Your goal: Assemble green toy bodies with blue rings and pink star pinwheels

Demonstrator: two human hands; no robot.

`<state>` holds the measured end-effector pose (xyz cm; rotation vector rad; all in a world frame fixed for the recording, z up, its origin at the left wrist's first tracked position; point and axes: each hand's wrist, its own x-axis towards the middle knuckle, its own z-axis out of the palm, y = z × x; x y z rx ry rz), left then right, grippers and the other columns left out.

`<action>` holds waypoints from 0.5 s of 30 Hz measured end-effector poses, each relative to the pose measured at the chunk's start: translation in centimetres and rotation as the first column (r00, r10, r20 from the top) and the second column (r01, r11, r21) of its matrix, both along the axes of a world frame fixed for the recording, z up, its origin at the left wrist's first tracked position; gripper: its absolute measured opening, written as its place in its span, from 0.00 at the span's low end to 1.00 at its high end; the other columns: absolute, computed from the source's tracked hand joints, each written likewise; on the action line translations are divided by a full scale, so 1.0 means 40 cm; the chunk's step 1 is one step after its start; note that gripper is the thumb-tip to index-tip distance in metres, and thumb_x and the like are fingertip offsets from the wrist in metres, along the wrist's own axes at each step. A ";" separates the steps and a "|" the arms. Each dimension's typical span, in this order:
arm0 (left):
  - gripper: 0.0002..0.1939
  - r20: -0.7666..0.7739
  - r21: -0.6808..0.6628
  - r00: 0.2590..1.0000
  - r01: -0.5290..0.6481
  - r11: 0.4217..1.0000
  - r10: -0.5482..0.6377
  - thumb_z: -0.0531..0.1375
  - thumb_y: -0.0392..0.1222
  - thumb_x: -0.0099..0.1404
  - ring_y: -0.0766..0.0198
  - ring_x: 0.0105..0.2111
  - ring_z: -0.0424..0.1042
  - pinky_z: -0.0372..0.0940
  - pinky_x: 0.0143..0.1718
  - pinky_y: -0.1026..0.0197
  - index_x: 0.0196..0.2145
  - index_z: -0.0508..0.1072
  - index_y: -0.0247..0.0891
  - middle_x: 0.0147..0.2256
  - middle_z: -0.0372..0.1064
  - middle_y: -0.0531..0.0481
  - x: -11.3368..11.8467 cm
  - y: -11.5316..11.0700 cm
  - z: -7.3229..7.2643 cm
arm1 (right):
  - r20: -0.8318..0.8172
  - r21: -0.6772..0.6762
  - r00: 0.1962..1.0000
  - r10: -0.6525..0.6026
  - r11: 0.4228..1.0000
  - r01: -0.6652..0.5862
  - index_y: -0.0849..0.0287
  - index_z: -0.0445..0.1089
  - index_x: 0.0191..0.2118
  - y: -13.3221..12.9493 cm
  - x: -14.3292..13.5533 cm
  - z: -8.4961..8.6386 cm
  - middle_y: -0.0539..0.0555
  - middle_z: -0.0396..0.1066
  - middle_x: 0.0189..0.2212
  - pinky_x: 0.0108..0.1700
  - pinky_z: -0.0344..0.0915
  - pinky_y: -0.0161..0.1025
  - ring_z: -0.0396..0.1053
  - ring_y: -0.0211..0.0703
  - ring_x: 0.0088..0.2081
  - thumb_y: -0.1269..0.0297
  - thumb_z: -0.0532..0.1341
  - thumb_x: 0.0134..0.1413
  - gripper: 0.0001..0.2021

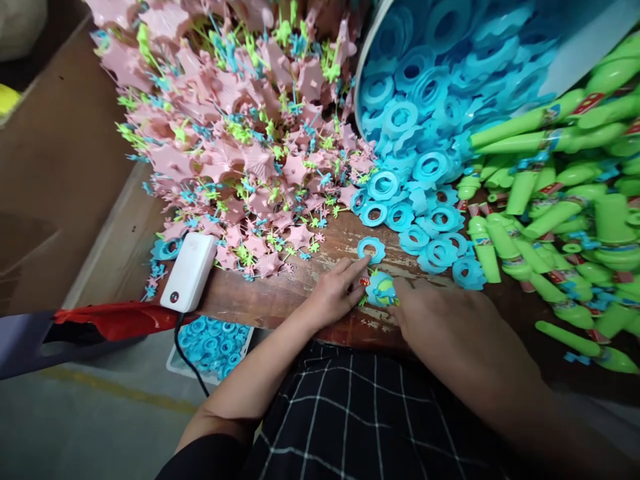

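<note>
A plastic toy piece (381, 289), blue and green with a red-and-white label, is at the table's front edge between my hands. My left hand (334, 293) closes on its left side with thumb and fingers; the index finger reaches toward a loose blue scalloped ring (361, 249). Curled against the toy piece's right side is my right hand (440, 320), slightly smeared, its fingertips largely hidden. Behind them, more blue rings (433, 167) spill from a tipped round tub (361, 80).
Pink star-shaped pieces (173, 163) with small green and blue figures pile up at back left. Green tapered toy parts (555, 220) heap on the right. A white power bank (193, 270) with a black cable (183, 347) lies left. Below stands a bin of blue rings (215, 343).
</note>
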<state>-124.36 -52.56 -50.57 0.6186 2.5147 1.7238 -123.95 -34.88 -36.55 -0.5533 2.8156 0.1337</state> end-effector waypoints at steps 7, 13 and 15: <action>0.22 0.018 0.123 0.989 -0.145 0.982 0.144 0.56 0.44 0.75 0.59 0.44 0.75 0.71 0.46 0.54 0.65 0.65 0.45 0.50 0.75 0.44 -0.015 -0.029 0.040 | 0.297 -0.570 0.921 -0.251 0.727 0.382 0.50 0.76 0.54 0.216 -0.005 -0.144 0.55 0.76 0.54 0.52 0.70 0.51 0.74 0.56 0.53 0.43 0.65 0.55 0.25; 0.21 -0.351 -0.399 0.934 -0.092 0.912 -0.059 0.54 0.29 0.71 0.53 0.51 0.68 0.68 0.52 0.50 0.58 0.72 0.40 0.51 0.72 0.42 -0.112 -0.019 0.085 | -0.351 -0.412 0.717 -0.602 0.787 0.459 0.68 0.75 0.54 0.379 -0.076 -0.168 0.71 0.73 0.52 0.55 0.66 0.52 0.71 0.60 0.53 0.63 0.54 0.66 0.19; 0.17 -0.347 -0.565 0.916 -0.033 0.824 -0.201 0.55 0.29 0.70 0.50 0.56 0.64 0.66 0.54 0.47 0.53 0.74 0.38 0.57 0.69 0.40 -0.146 -0.002 0.084 | -0.389 -0.296 0.742 -0.545 0.837 0.459 0.74 0.73 0.58 0.399 -0.116 -0.169 0.75 0.73 0.52 0.56 0.63 0.55 0.67 0.66 0.55 0.70 0.56 0.61 0.22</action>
